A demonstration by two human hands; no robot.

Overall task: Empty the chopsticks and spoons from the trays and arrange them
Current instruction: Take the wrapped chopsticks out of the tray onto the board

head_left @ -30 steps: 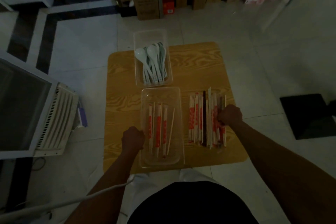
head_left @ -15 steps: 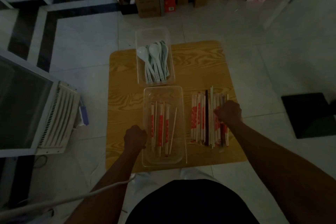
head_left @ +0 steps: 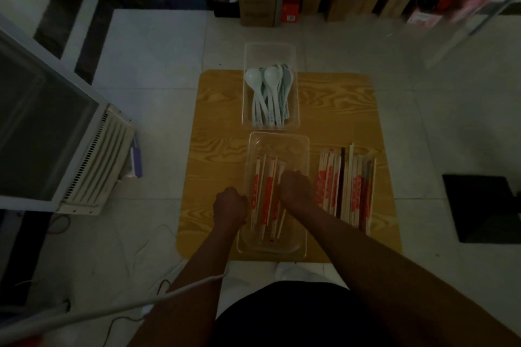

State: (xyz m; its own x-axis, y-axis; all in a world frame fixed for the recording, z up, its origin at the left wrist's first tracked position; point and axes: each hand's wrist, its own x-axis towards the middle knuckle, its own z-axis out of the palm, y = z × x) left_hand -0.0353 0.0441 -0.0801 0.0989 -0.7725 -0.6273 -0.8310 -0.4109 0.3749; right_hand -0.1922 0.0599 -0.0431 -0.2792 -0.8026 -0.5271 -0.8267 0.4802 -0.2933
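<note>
As left hand [head_left: 229,207] grips the tray [head_left: 306,155], chopsticks [head_left: 267,186] lie beneath right hand [head_left: 296,189].

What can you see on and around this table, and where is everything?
table: one, wood-grain, on floor
far tray: one, clear, table's far edge
spoons: several, white, in far tray
near tray: one, clear, table's near edge
tray chopsticks: few, red-white wrappers, in near tray
loose chopsticks: many, red-white, table, right of near tray
boxes: several, brown, far wall
left hand: one, holds near tray's left rim
right hand: one, inside near tray, over chopsticks
</note>
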